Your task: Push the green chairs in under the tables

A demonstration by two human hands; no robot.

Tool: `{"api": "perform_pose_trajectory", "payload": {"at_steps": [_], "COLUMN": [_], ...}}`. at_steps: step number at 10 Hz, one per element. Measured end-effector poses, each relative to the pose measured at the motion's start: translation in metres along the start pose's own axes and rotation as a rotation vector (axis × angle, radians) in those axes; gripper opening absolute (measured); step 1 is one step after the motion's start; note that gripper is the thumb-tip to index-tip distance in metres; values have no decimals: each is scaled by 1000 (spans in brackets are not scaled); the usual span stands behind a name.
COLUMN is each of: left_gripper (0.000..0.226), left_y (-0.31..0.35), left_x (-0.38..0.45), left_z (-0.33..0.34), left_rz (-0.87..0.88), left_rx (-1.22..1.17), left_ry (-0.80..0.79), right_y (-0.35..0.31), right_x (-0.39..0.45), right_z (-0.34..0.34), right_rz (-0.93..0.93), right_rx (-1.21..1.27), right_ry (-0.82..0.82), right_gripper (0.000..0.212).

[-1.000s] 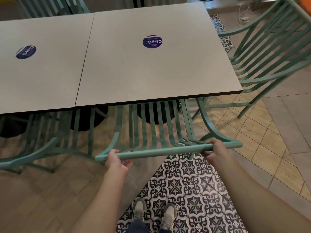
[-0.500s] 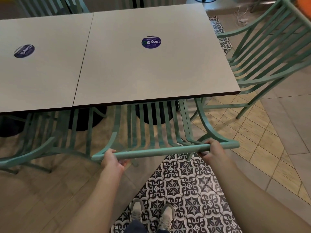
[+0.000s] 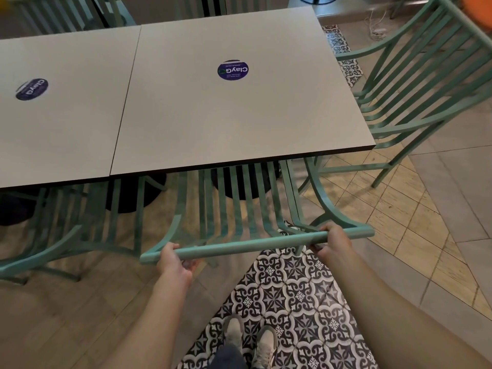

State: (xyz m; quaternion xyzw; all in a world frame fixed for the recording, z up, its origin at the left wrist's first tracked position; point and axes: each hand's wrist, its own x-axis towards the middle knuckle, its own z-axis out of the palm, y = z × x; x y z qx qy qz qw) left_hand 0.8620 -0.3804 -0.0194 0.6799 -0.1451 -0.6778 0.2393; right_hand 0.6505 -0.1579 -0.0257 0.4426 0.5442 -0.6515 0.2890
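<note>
Green chair's top rail (image 3: 255,243) sits gripped by my left hand (image 3: 173,262) and right hand (image 3: 334,242), its seat under the table (image 3: 239,115).

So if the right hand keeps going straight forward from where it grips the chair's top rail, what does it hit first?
Probably the near edge of the right table; the right hand on the chair rail seems about level with it, though depth is uncertain.

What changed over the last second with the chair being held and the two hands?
Little changed. The green chair eased slightly further under the right table; its top rail sits a touch closer to the table edge. The left hand and right hand kept their grip on the rail, nothing let go. The left table, the chair under it and the chair at the right stayed put.
</note>
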Motion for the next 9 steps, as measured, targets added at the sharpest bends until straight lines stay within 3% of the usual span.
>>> {"api": "perform_pose_trajectory", "payload": {"at_steps": [3,5,6,7,8,9], "left_gripper": [45,40,51,80,66,59], "left_y": [-2,-2,2,12,27,41], "left_x": [10,13,16,20,19,7], "left_z": [-7,-21,-38,-57,-73,-81], "left_rz": [-16,80,194,354,604,749], "left_rx": [47,145,205,402,798,1003], "left_ry": [-35,-72,-80,-86,-70,-152], "right_y": [-1,0,5,6,19,40], "right_x": [-3,-5,-4,-11,-29,-50], "right_z": [-3,-5,-5,-17,-26,-7], "right_rz": [7,23,-81,-463,-1042,-1229], "right_rx": [22,-46,-141,-500,-1057,-1419], "right_ry": [-37,-26,76,397,447,50], "right_gripper": [44,23,49,85,87,69]}}
